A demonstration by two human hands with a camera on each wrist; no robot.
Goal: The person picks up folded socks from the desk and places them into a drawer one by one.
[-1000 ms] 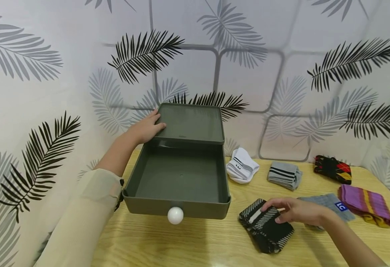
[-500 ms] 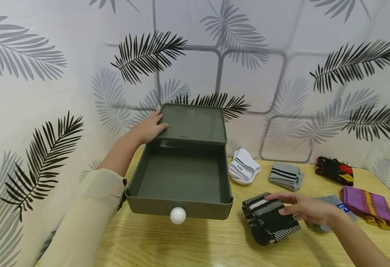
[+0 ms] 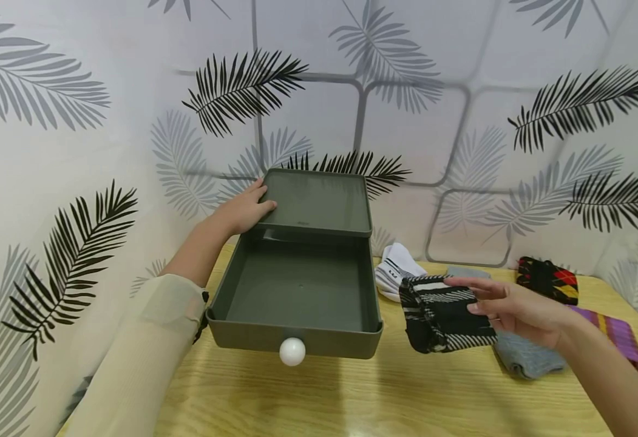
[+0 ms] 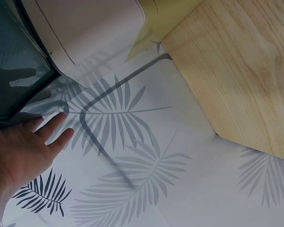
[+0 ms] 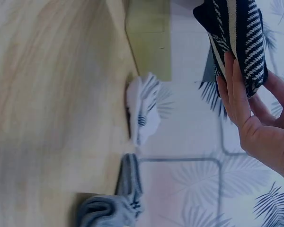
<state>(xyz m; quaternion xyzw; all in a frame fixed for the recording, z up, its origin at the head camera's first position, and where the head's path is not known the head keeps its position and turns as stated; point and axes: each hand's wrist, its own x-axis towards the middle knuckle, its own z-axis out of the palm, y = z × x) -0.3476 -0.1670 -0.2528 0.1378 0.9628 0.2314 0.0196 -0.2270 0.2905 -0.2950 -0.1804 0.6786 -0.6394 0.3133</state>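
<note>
My right hand [image 3: 521,306] pinches a folded black-and-white patterned sock [image 3: 439,315] and holds it above the table, right of the drawer. In the right wrist view the sock [image 5: 239,42] sits between thumb and fingers. My left hand [image 3: 242,209] rests on the left edge of the grey-green box top [image 3: 319,200], fingers fairly straight. The left wrist view shows that hand [image 4: 26,151] beside the dark box side [image 4: 19,80]. Below the top, a drawer [image 3: 297,291] with a white round knob [image 3: 292,352] stands pulled out, with nothing inside.
Several folded socks lie on the wooden table [image 3: 428,394]: a white striped one [image 3: 395,270], a mostly hidden grey one [image 3: 468,272], an argyle one [image 3: 548,279], a blue-grey one [image 3: 529,358] and a purple-yellow one [image 3: 619,334]. A leaf-patterned cloth [image 3: 406,121] hangs behind.
My right hand has lifted the black-and-white sock off the table, moving up and slightly right. The left hand stays on the box top.
</note>
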